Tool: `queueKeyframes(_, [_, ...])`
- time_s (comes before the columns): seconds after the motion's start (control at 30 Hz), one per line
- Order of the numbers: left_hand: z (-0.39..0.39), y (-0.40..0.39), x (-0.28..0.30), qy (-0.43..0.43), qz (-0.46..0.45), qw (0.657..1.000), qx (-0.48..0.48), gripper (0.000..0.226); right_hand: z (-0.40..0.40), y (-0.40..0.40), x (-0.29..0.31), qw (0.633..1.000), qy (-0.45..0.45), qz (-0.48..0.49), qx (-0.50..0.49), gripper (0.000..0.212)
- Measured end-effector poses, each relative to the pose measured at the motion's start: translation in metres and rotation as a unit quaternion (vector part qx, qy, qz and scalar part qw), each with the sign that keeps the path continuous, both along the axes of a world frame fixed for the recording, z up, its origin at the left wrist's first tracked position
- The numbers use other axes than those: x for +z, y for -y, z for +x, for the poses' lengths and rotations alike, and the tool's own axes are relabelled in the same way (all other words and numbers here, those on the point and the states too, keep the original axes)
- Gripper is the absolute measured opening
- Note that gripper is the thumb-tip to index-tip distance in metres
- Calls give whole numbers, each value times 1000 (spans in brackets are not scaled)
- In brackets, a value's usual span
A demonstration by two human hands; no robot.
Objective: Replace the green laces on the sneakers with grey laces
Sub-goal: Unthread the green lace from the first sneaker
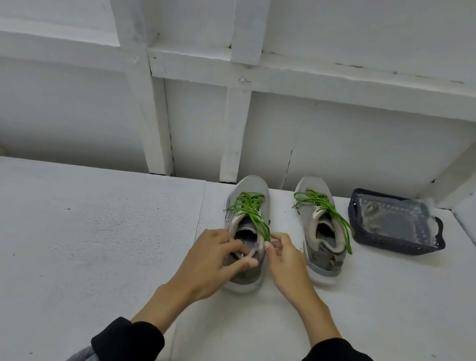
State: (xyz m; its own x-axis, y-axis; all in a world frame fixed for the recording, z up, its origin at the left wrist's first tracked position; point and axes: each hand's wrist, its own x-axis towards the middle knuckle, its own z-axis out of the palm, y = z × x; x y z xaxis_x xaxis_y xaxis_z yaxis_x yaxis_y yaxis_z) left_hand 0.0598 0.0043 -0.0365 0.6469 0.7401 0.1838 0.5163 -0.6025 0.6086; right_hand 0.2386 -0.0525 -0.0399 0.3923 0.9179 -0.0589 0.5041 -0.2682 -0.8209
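Sleeves: two black cuffs (126, 344) at the near edge of the white counter (72, 234), forearms bare beyond them.
Left hand (210, 263): fingers curled over the heel collar of the left sneaker (246, 233), gripping it.
Right hand (283, 262): thumb and forefinger pinching the loose end of that shoe's green lace (252, 209), at the collar's right side.
Left sneaker: grey, upright, toe toward the counter's far edge, green lace threaded.
Right sneaker (319, 230): grey, just beside the first, green lace (326, 211) trailing over its right side.
Dark mesh basket (397, 224): toward the far right corner, holding clear plastic packaging (392, 216); contents unclear.
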Motion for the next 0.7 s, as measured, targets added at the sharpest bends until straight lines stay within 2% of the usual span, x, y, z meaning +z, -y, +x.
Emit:
queueKeyframes(0.1, [-2,-11,9,92,-60,993,34,28,3,-7,-3,999,22,-5,-41,5])
queueKeyframes(0.13, [-2,-15,9,127,-84,986,61,19,6,-9,1,998,23,-2,-52,7])
queueKeyframes(0.23, [2,-31,3,167,-117,972,120,6,12,-16,26,992,-69,75,-80,9])
queueKeyframes(0.33, [14,-46,-1,174,-136,968,123,16,6,-28,61,972,-143,173,-66,20])
queueKeyframes(0.4, [23,-52,-2,166,-137,968,124,17,0,-37,81,939,-249,231,-45,21])
queueKeyframes(0.47, [29,-54,-5,169,-135,968,124,14,-2,-44,101,869,-407,280,-32,20])
queueKeyframes(0.5, [31,-54,-7,174,-130,969,122,13,0,-47,107,842,-449,297,-36,20])
queueKeyframes(0.53, [31,-54,-10,178,-124,969,118,13,4,-49,111,836,-454,305,-46,19])
queueKeyframes(0.57, [31,-53,-13,182,-118,969,114,14,10,-51,110,857,-415,299,-59,19])
queueKeyframes(0.6, [30,-53,-16,184,-114,970,111,14,16,-53,107,902,-327,275,-65,17])
queueKeyframes(0.63, [30,-52,-17,184,-110,970,111,15,19,-53,103,951,-199,230,-58,14])
queueKeyframes(0.67, [30,-52,-17,180,-103,972,110,15,20,-52,99,984,-62,165,-29,11])
queueKeyframes(0.7, [31,-51,-16,172,-94,975,109,15,19,-51,92,994,66,90,13,11])
